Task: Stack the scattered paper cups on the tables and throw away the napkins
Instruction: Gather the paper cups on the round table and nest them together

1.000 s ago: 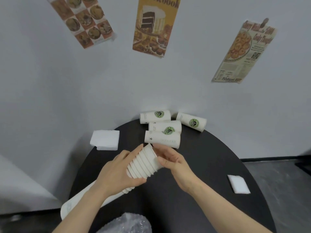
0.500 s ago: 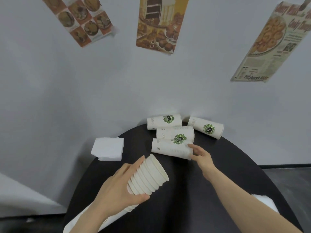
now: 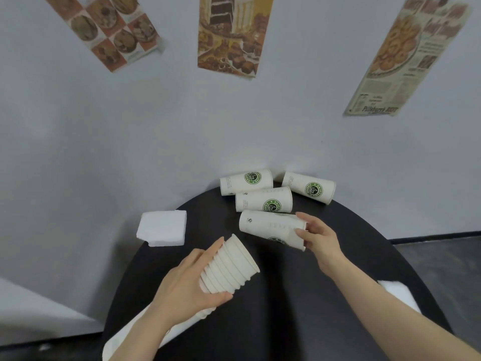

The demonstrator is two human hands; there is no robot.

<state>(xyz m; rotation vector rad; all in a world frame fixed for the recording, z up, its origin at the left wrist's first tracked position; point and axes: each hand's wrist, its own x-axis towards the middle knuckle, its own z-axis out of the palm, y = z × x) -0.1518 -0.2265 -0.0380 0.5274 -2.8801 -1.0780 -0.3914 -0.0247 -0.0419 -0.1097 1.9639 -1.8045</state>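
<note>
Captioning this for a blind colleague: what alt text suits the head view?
A person's left hand holds a nested stack of white paper cups over a round black table; the right hand grips a lying white logo cup.

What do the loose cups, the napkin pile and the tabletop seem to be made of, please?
Loose cups: apparently paper, matte white with printed green logos and rolled rims. Napkin pile: soft white tissue, judging by its layered edges. Tabletop: smooth matte black, perhaps laminate; uncertain.
</note>
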